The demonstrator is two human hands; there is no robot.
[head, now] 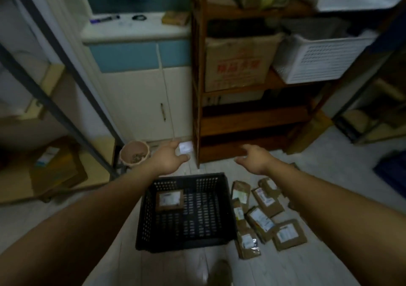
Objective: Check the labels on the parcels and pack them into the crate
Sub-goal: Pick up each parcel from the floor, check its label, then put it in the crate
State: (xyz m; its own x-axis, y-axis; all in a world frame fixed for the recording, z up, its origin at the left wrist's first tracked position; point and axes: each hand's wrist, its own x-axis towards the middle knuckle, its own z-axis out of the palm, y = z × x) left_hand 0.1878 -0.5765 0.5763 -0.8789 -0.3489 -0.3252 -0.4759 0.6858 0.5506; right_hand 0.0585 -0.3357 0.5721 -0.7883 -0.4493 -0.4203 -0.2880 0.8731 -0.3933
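Black perforated crate (186, 237) holds one flat, seemingly cardboard parcel (169, 200).

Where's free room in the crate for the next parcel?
Black crate holds one parcel at its far-left corner; the rest of the crate floor is bare. Crowded: the parcels on the floor right of it. Both hands, left and right, are empty.

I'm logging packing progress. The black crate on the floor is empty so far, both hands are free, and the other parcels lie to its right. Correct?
Not quite: the head view shows one parcel already inside the black crate. Left hand and right hand are free; other parcels lie to its right.
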